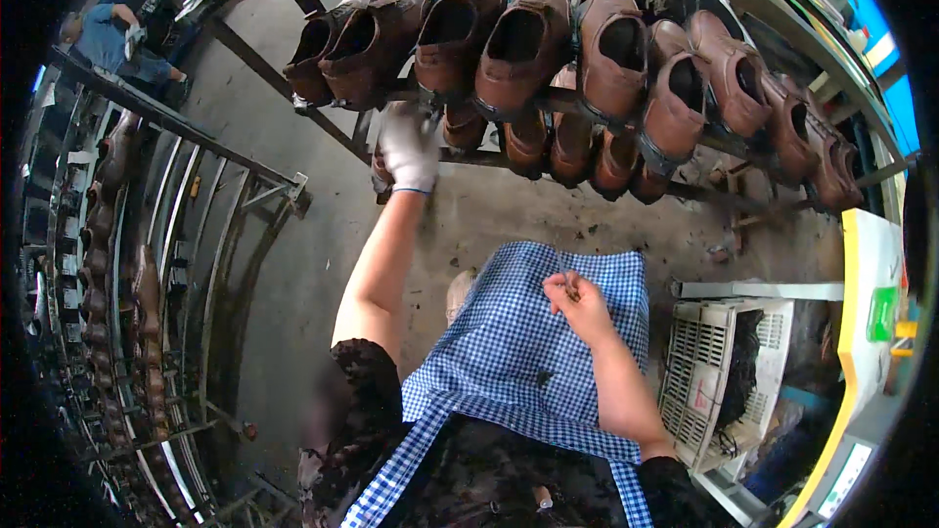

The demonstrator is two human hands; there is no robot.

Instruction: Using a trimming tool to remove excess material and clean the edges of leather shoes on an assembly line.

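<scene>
My left hand (409, 149), in a white knitted glove, reaches out to the left end of the shoe rack, just below the upper row. Its fingers are blurred and partly lost against a shoe, so their grip is unclear. Brown leather shoes (445, 49) stand in the upper row with their heels toward me. More brown shoes (525, 144) sit on the tier below. My bare right hand (579, 305) is held before my blue-and-white checked apron (518, 332), its fingers curled in a pinch. Whatever small thing lies between them is too small to name.
Dark metal rails (259, 64) carry the shoes. At left stands another rack (220, 303) with more brown shoes. A white plastic crate (694, 381) with dark cords is at right, beside a yellow-edged machine panel (861, 332). Another person (112, 39) sits far left.
</scene>
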